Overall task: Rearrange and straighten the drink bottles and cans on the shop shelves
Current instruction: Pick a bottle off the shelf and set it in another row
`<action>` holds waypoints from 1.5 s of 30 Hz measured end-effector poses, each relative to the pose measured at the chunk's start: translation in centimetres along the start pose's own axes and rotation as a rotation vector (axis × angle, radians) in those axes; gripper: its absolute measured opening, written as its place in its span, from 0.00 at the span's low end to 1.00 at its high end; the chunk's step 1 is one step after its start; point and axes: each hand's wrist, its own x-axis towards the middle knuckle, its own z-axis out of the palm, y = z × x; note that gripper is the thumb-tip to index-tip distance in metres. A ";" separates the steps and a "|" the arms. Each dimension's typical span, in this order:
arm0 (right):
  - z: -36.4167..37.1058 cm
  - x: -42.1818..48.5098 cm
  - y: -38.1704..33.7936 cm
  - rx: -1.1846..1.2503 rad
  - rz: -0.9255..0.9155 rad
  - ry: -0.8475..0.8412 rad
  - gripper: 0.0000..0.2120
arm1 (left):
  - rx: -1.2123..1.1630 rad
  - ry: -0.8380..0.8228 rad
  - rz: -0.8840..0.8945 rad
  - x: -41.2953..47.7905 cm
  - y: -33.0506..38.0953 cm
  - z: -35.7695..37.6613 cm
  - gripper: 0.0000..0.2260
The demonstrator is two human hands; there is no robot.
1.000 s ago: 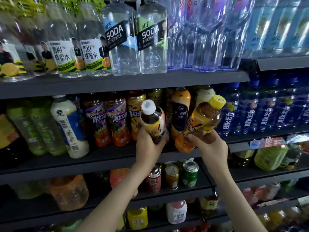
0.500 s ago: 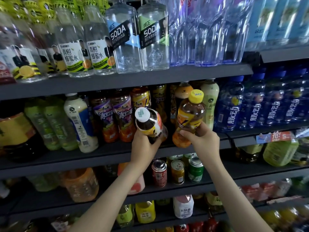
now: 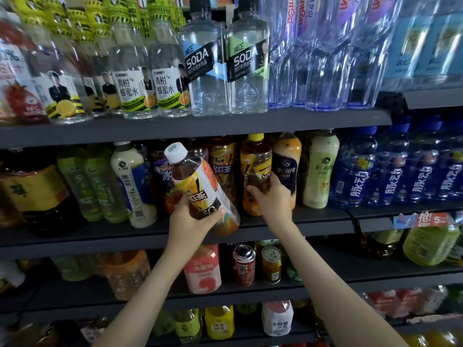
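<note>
1. White-capped bottle [image 3: 200, 189] of dark tea is nearest me, tilted with its cap leaning up and to the left. The left hand [image 3: 190, 221] holds it from below, fingers and thumb curled round its lower body, and its base hangs over the front edge of the middle shelf [image 3: 313, 229].
2. Just to the right, the right hand [image 3: 273, 199] wraps its fingers round the lower half of a yellow-capped bottle [image 3: 255, 159]. That bottle stands upright on the same shelf near the front edge, just beside a dark-labelled orange bottle [image 3: 288, 161].
3. Below the hands, a red can [image 3: 244, 265] and a gold can [image 3: 271, 264] stand side by side on the lower shelf [image 3: 388, 276], near a pink bottle [image 3: 203, 270].
4. Farther along the middle shelf, toward its right end, blue bottles [image 3: 360, 171] stand in a row.
5. Up on the top shelf [image 3: 200, 126], two clear soda bottles [image 3: 205, 71] stand together at the front edge.
</note>
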 end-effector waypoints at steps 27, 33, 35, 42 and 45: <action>-8.7 -4.9 0.8 0.244 0.106 -0.086 0.19 | 0.287 -0.417 0.045 -1.3 5.2 8.8 0.27; -12.4 -5.1 3.8 0.370 0.184 0.154 0.13 | 0.158 -0.379 0.071 0.8 4.7 12.3 0.29; -13.0 -5.2 4.7 0.411 0.205 0.210 0.12 | 0.239 -0.195 0.138 0.9 4.7 14.0 0.29; -14.1 -5.0 5.4 0.412 0.182 0.286 0.13 | 0.185 -0.162 -0.028 1.5 4.3 19.9 0.42; -14.7 -4.9 5.5 0.399 0.161 0.286 0.12 | 0.312 -0.084 0.015 2.4 3.5 20.9 0.45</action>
